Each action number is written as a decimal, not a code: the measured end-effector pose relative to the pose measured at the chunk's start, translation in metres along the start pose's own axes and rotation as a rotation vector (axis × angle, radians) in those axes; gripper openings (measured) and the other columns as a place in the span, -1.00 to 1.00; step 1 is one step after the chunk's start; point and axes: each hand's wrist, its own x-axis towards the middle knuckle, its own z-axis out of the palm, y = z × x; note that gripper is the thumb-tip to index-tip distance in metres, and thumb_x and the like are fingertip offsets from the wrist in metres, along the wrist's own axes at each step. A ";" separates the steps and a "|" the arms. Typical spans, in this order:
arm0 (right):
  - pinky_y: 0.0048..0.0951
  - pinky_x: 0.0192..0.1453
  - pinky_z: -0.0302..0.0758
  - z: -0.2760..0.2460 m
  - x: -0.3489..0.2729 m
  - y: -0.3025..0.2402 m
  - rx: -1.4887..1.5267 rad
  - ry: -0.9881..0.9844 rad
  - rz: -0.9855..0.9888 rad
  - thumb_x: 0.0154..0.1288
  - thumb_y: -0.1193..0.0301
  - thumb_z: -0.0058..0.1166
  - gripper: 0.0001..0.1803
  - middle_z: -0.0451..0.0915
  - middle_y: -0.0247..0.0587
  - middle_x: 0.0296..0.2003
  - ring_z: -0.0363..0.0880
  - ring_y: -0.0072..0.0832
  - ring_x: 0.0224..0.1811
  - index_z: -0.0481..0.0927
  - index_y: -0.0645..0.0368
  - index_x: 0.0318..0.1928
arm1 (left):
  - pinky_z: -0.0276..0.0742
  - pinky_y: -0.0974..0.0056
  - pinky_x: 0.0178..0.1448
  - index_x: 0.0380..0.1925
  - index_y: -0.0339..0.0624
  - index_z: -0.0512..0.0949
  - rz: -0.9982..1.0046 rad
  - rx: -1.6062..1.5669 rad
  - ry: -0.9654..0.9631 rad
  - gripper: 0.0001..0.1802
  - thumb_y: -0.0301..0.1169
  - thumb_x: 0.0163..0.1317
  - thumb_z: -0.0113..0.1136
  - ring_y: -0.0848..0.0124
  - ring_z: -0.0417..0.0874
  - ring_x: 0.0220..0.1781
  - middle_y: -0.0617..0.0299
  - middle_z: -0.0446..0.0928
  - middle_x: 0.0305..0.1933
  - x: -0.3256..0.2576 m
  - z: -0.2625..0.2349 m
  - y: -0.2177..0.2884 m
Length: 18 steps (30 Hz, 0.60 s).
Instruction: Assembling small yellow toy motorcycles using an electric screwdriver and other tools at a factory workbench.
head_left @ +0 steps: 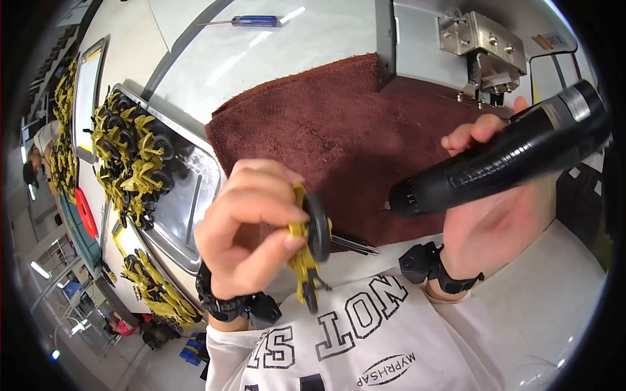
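Between the thumb and fingers of my left hand (251, 228) is a small yellow toy motorcycle (301, 264) with a black wheel, held tilted over the near edge of a maroon cloth (326, 124). My fingers cover part of its body. My right hand (495, 221) grips a black electric screwdriver (502, 159), which lies slanted across the palm and hides some of the fingers. Its narrow tip points left toward the toy, with a gap between them. Just past the wheel, a pair of dark tweezers (352, 244) rests by the cloth's near edge.
At the left, a metal tray (189, 195) holds a heap of similar yellow toys (130, 156); more yellow toys (160, 287) lie nearer me. A blue-handled screwdriver (254, 21) lies at the back. A metal fixture (492, 49) stands far right. Another person (45, 140) is at far left.
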 end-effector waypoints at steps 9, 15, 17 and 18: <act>-0.23 -0.07 0.57 0.009 -0.036 -0.006 -0.736 0.115 -0.878 0.21 0.07 0.04 -0.22 0.33 0.24 0.06 0.36 -0.04 0.11 0.18 0.49 0.19 | 0.48 0.29 -0.24 -0.48 -0.23 0.56 0.258 0.334 0.081 -0.74 -0.50 -0.27 0.39 0.20 0.51 -0.32 0.17 0.48 -0.45 -0.014 -0.006 0.040; -0.44 -0.53 0.42 0.067 -0.035 0.024 -0.263 -0.571 -0.199 0.00 0.24 0.23 -0.37 0.55 -0.13 -0.48 0.50 -0.35 -0.58 0.43 0.45 0.01 | 0.45 0.33 -0.28 -0.49 -0.20 0.57 0.296 0.414 0.154 -0.68 -0.48 -0.39 0.39 0.24 0.51 -0.39 0.23 0.47 -0.51 -0.017 -0.001 0.044; -0.50 -0.67 0.34 0.068 -0.035 0.025 -0.139 -0.553 -0.096 0.07 0.11 0.22 -0.33 0.54 -0.10 -0.54 0.45 -0.44 -0.71 0.44 0.55 -0.08 | 0.45 0.34 -0.31 -0.49 -0.20 0.56 0.277 0.414 0.190 -0.67 -0.48 -0.42 0.38 0.25 0.51 -0.42 0.23 0.47 -0.53 -0.019 0.000 0.040; -0.53 -0.71 0.31 0.071 -0.030 0.022 -0.186 -0.588 -0.125 0.08 0.13 0.22 -0.36 0.54 -0.13 -0.57 0.43 -0.47 -0.75 0.46 0.55 -0.11 | 0.44 0.34 -0.33 -0.49 -0.20 0.56 0.302 0.403 0.228 -0.67 -0.48 -0.42 0.38 0.25 0.51 -0.42 0.23 0.47 -0.53 -0.020 0.000 0.039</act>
